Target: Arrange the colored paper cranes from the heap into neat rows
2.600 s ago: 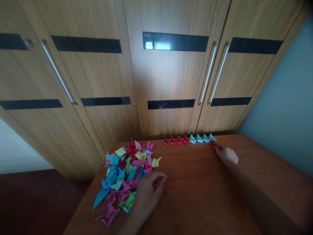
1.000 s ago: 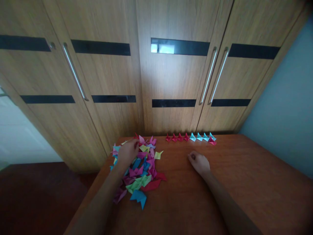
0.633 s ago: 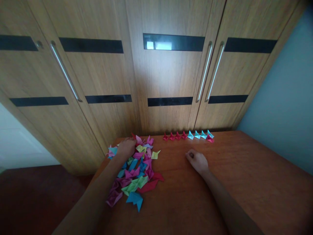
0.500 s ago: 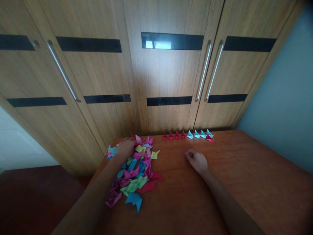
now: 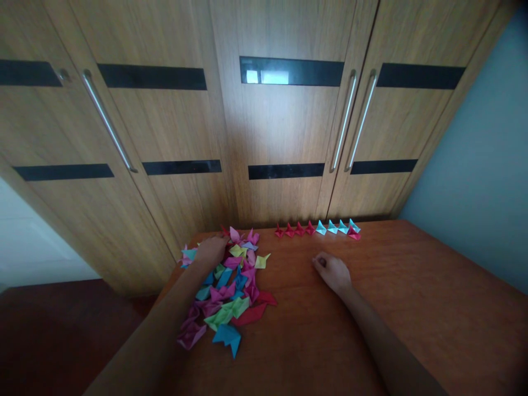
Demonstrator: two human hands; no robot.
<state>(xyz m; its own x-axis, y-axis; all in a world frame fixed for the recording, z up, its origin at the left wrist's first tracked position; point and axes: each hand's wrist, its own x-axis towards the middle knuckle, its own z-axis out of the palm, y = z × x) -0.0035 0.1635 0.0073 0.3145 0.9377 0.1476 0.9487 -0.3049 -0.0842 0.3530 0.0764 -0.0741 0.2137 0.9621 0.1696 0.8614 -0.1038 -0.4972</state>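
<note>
A pile of folded origami pieces in pink, purple, green, yellow, blue and red lies on the left of the table; a green piece (image 5: 226, 312) and a blue piece (image 5: 227, 336) are at its near end. At the pile's far side my left hand (image 5: 211, 250) reaches in, its fingers closed around a red origami piece (image 5: 225, 231) that they mostly cover. My right hand (image 5: 335, 270) rests on the table to the right, fingers curled into a loose fist with nothing showing in it. Beyond it, several red origami pieces (image 5: 300, 229) and light blue origami pieces (image 5: 332, 226) stand in a row.
The brown wooden table (image 5: 412, 308) reaches close to a wooden wardrobe (image 5: 284, 132) with metal handles and dark strips. A pale blue wall (image 5: 487, 181) borders the right side. At the row's right end a red piece (image 5: 353, 234) sits in front of a light blue one.
The view has shifted very slightly. Both hands and the origami pieces stay where they were.
</note>
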